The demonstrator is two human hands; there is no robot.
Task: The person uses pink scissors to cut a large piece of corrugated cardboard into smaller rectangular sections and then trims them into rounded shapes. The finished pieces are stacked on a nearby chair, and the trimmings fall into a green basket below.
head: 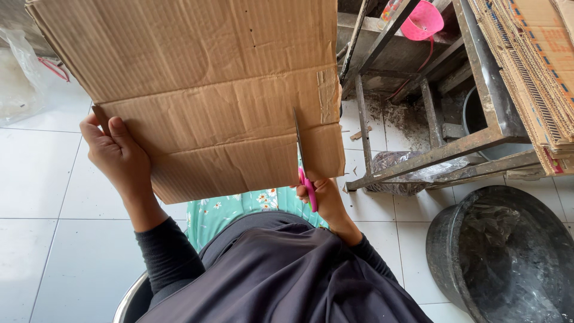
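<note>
White floor tiles (pixel 42 197) fill the nine o'clock side, with dirt and wood scraps scattered near a rusty metal frame (pixel 430 155) at two o'clock. Stacked flattened cartons (pixel 538 66), brown with coloured edge markings, lean on that frame at the three o'clock edge. A pink plastic cup (pixel 421 21) sits at one o'clock. A black tub (pixel 508 257) at four o'clock is lined with crumpled clear plastic; a clear bag of dark material (pixel 400 167) lies beside the frame's foot. At ten o'clock rests a white plastic bag (pixel 24 78).

Centre and twelve o'clock are taken up by a large creased brown cardboard sheet (pixel 209 96), plain, with a torn tape patch near its right edge. The left hand (pixel 116 155) has its fingers clenched on the sheet's lower left edge, holding it up. The right hand (pixel 323 197) has fingers closed around the pink handles of scissors (pixel 304 161), whose blades stand upright in the sheet's lower right edge, inside a slit.
</note>
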